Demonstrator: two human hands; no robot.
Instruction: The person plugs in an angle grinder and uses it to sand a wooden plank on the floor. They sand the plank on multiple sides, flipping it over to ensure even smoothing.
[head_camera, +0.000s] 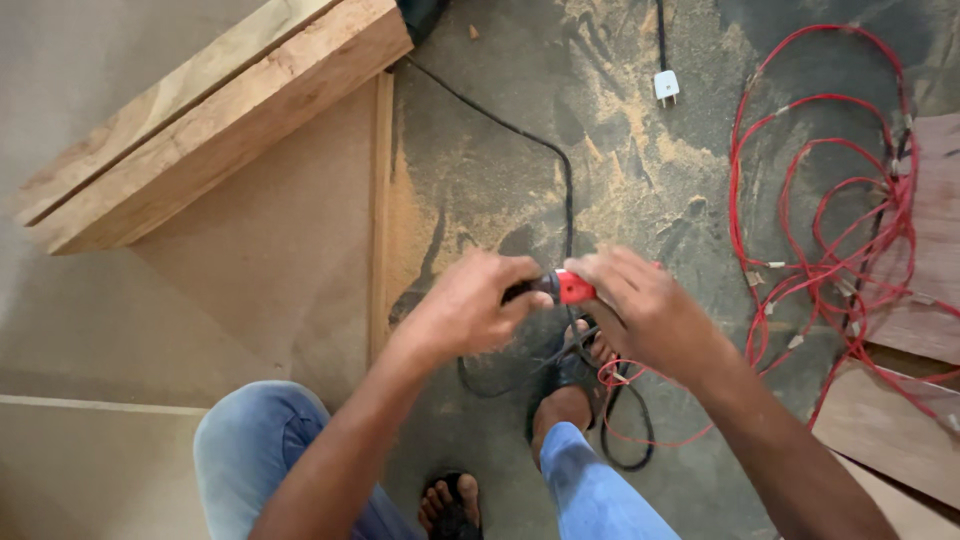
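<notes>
Both hands meet over the floor (500, 150), the left hand (465, 305) and right hand (640, 310) closed on a plug (572, 288) between them. Just under the grip, a foot (565, 400) stands on looped cable (630, 420), and a second foot (450, 505) lies nearer the person, to the left. A cord (520, 135) runs from the grip away to the upper left. Well left of the grip lies a board (280, 250), with planks (210, 120) resting on its far end. Right of the grip lies a wire tangle (840, 200), partly over plywood (900, 430). Far beyond the grip, slightly right, lies a second plug (666, 86).
</notes>
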